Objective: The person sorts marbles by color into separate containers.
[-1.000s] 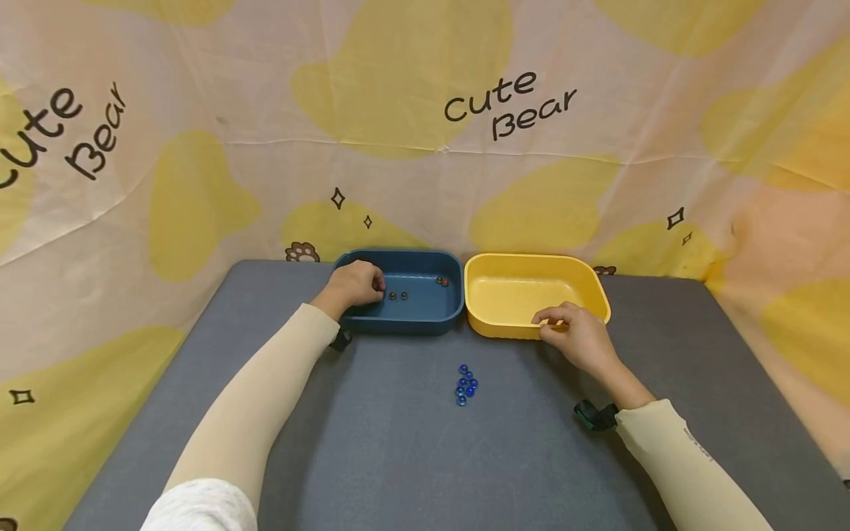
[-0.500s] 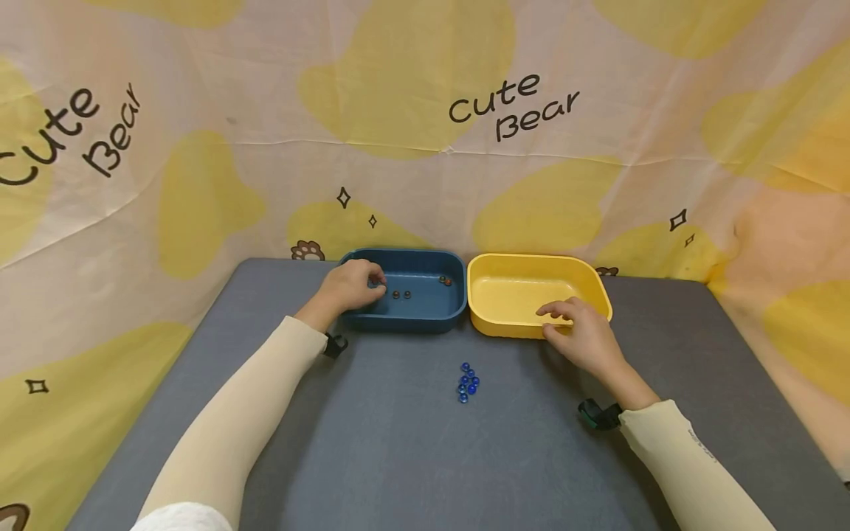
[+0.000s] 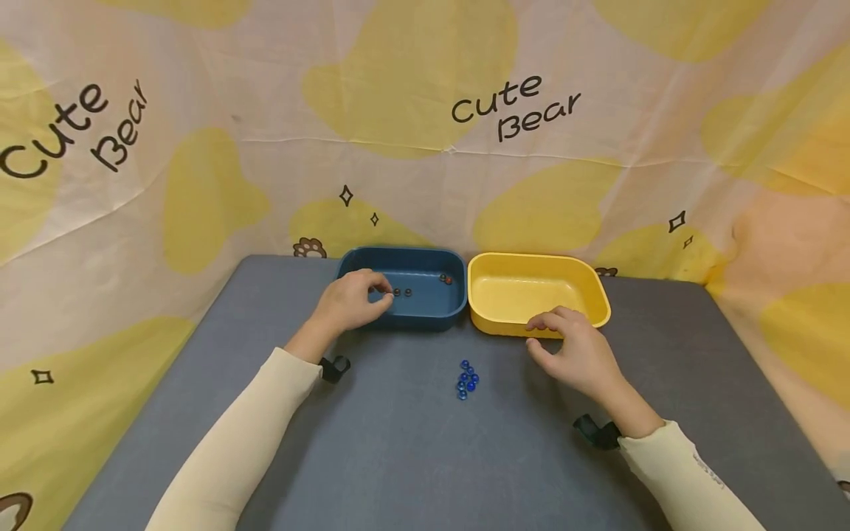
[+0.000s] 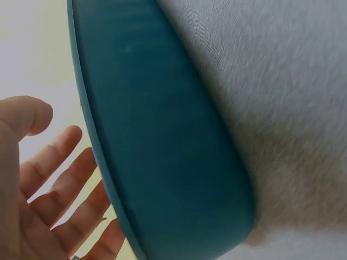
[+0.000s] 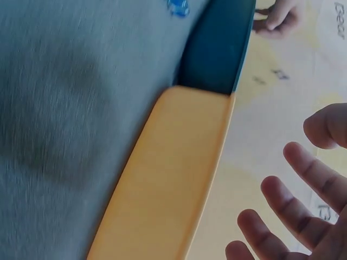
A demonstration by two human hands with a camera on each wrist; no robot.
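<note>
Above the front left part of the dark blue tray [image 3: 432, 322] is my left hand [image 3: 348, 301], thumb and fingers apart with nothing between them. Several brownish and reddish marbles [image 3: 408, 293] lie on that tray's floor. My right hand [image 3: 579, 354] hovers at the front rim of the yellow tray [image 3: 494, 324], its fingers spread and holding nothing. The left wrist view has the left fingers [image 4: 70, 179] loosely bent beside the blue tray's wall [image 4: 162, 141]. Spread fingers [image 5: 295, 208] of the right hand show in the right wrist view, apart from the yellow tray's wall [image 5: 168, 173].
Several blue marbles [image 3: 467, 380] are clustered on the grey table [image 3: 425, 457], in front of where the two trays meet. A printed cloth [image 3: 398, 96] hangs behind the table, close to the trays' back rims.
My left hand has drawn back from inside the blue tray toward its front edge, its thumb and fingers parting. The right hand has pulled slightly toward me, its fingers opening wider.
</note>
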